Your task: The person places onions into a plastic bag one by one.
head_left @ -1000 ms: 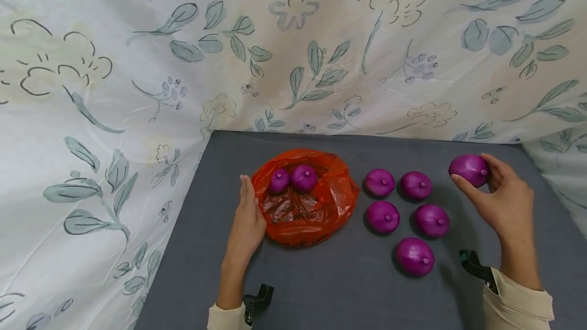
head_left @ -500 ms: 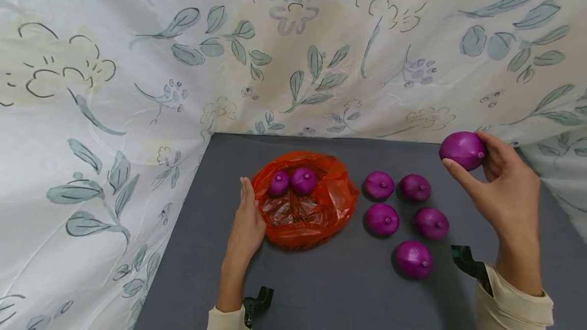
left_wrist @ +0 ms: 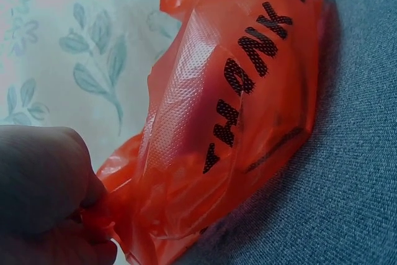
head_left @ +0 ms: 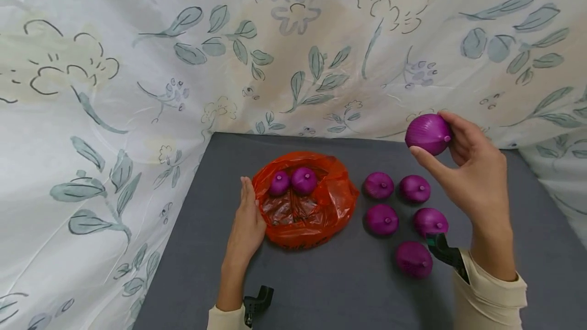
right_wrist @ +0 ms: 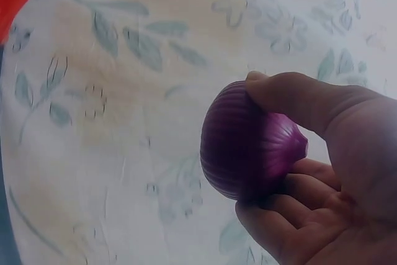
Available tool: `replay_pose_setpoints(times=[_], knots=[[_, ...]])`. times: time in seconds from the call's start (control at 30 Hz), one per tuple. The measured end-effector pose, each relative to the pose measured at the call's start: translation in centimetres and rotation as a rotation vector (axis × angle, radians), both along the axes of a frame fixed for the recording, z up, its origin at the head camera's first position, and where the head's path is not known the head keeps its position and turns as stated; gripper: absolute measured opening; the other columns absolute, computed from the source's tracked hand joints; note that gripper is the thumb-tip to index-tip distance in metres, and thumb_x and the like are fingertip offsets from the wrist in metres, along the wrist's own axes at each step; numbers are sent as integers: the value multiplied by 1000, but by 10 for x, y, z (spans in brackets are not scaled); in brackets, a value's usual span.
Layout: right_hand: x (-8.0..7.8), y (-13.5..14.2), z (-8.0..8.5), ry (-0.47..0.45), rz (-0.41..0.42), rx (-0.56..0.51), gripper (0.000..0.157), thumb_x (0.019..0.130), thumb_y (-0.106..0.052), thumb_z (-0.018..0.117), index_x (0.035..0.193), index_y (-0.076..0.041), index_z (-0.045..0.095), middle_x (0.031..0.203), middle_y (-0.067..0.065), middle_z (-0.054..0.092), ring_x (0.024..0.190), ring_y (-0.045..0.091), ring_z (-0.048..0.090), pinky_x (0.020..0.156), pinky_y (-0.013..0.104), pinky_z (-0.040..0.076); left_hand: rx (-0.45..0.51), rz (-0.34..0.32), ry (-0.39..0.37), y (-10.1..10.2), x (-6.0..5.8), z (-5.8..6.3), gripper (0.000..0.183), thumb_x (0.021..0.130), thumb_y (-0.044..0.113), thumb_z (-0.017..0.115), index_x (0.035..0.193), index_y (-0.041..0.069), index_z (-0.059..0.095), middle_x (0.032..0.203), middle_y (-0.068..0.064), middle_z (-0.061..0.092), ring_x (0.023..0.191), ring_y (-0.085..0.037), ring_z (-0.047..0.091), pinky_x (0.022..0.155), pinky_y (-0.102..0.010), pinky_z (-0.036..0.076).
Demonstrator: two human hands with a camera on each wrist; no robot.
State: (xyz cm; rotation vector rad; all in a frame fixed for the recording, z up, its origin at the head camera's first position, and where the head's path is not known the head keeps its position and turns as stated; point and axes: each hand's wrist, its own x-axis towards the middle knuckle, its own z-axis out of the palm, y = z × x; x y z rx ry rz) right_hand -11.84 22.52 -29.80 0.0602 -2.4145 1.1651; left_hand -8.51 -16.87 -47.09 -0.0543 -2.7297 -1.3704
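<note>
A red plastic bag (head_left: 341, 202) lies with its mouth spread wide on the dark table, and two purple onions (head_left: 304, 181) sit inside it toward the back. At the bag's left side, my left hand (head_left: 247, 228) pinches its plastic between thumb and fingers, as the left wrist view shows; black lettering (left_wrist: 248, 66) runs along the bag there. My right hand (head_left: 479, 172) holds another purple onion (head_left: 428, 134) above the table's back right, thumb on one side and fingers on the other. Its root end points toward the palm in the right wrist view.
Several more purple onions (head_left: 382, 219) stand grouped on the grey table cover (head_left: 330, 289), right of the bag. The nearest onion (head_left: 414, 259) is partly in shadow. A floral cloth (head_left: 321, 39) rises behind and to the left of the table.
My right hand has lifted the onion and carried it left, toward the bag. My left hand stays at the bag's left side, and the other onions have not moved.
</note>
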Motion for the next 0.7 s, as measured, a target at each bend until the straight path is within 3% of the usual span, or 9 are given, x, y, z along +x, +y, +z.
replay_pose_setpoints(times=[0.23,0.4,0.7], knots=[[-2,-38,6,16,120,-33,80,82,-12,93,153,-25,58,150,0,62,139,14,58,105,19,46,17,-9,9,0,-1,-1,70,112,1,36,169,12,-3,176,-4,-11,163,-22,-3,129,-52,15],[-4,-65,9,-13,213,-33,79,83,-18,94,153,-28,58,150,-5,62,138,14,59,106,22,48,25,-13,7,2,-1,2,69,113,1,36,169,10,-2,176,-6,-11,162,-22,-3,129,-51,14],[-19,-108,-19,-66,388,-59,74,87,-33,90,153,-27,57,154,-9,57,140,9,55,109,33,48,36,-7,-10,2,1,3,69,113,2,35,169,12,-3,176,-5,-12,162,-22,-4,129,-51,14]])
